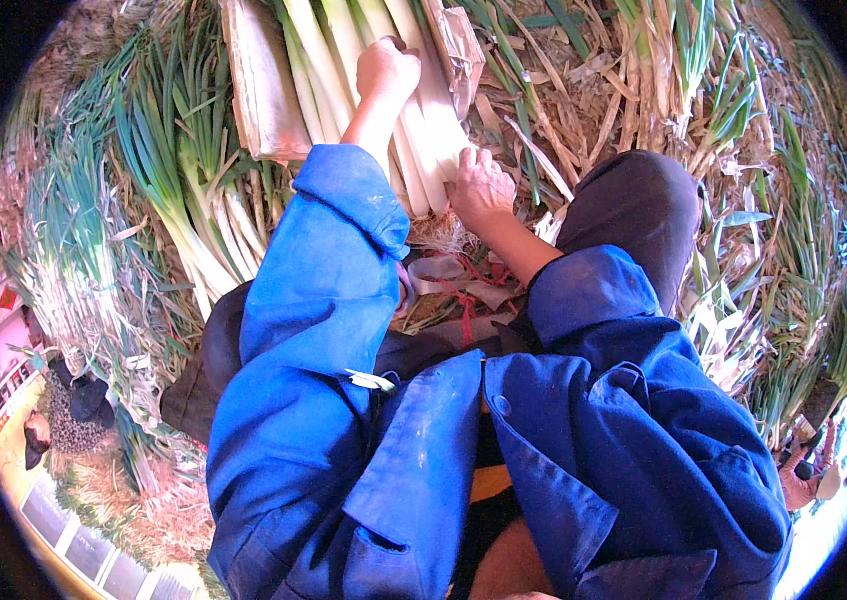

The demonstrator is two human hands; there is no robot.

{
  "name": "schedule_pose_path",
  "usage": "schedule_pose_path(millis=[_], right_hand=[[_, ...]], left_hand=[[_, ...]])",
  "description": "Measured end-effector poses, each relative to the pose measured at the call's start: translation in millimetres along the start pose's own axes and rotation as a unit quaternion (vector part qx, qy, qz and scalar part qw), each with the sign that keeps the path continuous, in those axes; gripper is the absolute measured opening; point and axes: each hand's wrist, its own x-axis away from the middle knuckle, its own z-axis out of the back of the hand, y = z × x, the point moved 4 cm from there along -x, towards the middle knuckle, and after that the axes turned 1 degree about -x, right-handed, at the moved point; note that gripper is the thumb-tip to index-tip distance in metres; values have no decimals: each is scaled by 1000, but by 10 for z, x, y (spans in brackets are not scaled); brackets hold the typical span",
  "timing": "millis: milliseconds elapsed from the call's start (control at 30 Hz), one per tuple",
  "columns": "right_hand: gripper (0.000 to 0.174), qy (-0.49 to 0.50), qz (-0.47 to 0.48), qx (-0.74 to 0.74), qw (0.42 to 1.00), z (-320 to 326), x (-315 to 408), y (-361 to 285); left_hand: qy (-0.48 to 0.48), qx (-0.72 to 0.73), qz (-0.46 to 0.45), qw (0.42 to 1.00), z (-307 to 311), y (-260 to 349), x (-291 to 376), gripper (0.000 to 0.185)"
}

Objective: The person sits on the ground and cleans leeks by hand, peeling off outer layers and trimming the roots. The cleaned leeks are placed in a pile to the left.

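Observation:
A bundle of leeks or large green onions (pixel 412 161) lies before me, with thick white stalks and root ends towards me. It rests in an open-ended cardboard box (pixel 262 82). My left hand (pixel 388 71) is closed in a fist over the middle of the stalks; its fingertips are partly hidden. Nearer to me, my right hand (pixel 483 187) curls its fingers around the white base of the outermost stalks on the right. Stringy roots (pixel 442 232) show just below the stalk ends.
Loose leeks with green tops (pixel 183 172) lie left of the box. Dry leaves and trimmings (pixel 558 97) cover the ground at right. Red string (pixel 466 304) lies between my legs. Another person (pixel 806 472) is at the far right rim; a wall with windows (pixel 85 551) is lower left.

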Motion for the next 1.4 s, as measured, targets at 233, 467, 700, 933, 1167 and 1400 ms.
schedule_pose_path(millis=[233,467,700,933,1167,1400], right_hand=[[40,13,-31,-33,999,74,107,1],[57,-90,-173,-194,961,-345,138,462],[32,-51,-164,-298,939,-818,159,558],[34,-66,-184,-355,914,-894,83,640],[32,-49,-201,-423,882,-783,136,568],[54,-102,-163,-417,888,-517,145,512]], left_hand=[[60,-77,-70,993,87,74,15,40],[111,-192,-193,956,-89,89,5,65],[71,-213,-214,951,-89,102,53,69],[132,-25,-220,966,24,-191,27,46],[167,-231,-251,925,-91,-230,197,48],[187,-250,-216,925,-396,-174,87,46]])
